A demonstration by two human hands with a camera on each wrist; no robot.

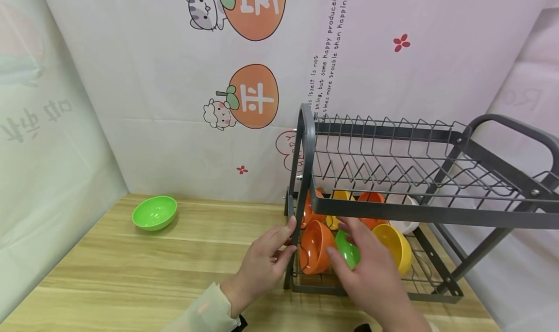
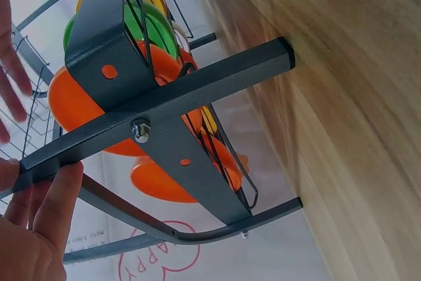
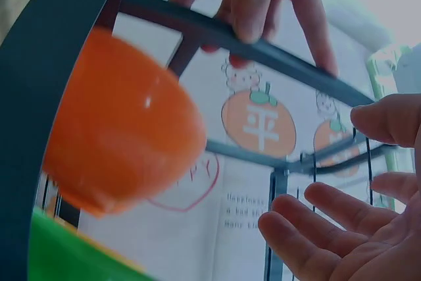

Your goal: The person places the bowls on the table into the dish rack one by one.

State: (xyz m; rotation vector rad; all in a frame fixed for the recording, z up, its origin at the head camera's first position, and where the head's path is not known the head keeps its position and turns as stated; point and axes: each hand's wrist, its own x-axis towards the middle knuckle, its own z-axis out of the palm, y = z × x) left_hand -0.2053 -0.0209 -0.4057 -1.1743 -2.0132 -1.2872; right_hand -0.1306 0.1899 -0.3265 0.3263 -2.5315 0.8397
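My left hand (image 1: pixel 264 259) holds the front left post of a dark two-tier dish rack (image 1: pixel 307 152), thumb on one side and fingers on the other. In the left wrist view, the left hand (image 2: pixel 39 225) pinches that same post. My right hand (image 1: pixel 371 269), fingers spread, is in front of the lower tier and holds nothing visible. It partly hides a green bowl (image 1: pixel 348 249), with an orange bowl (image 1: pixel 315 247) to its left and a yellow bowl (image 1: pixel 395 248) to its right. These bowls stand on edge in the wire rack.
Behind them on the lower tier are more bowls, including a white bowl (image 1: pixel 403 213) and another orange bowl (image 1: pixel 372 206). A separate green bowl (image 1: pixel 155 212) sits upright on the wooden table (image 1: pixel 131 278) at the back left. A printed cloth (image 1: pixel 174 104) hangs behind the table.
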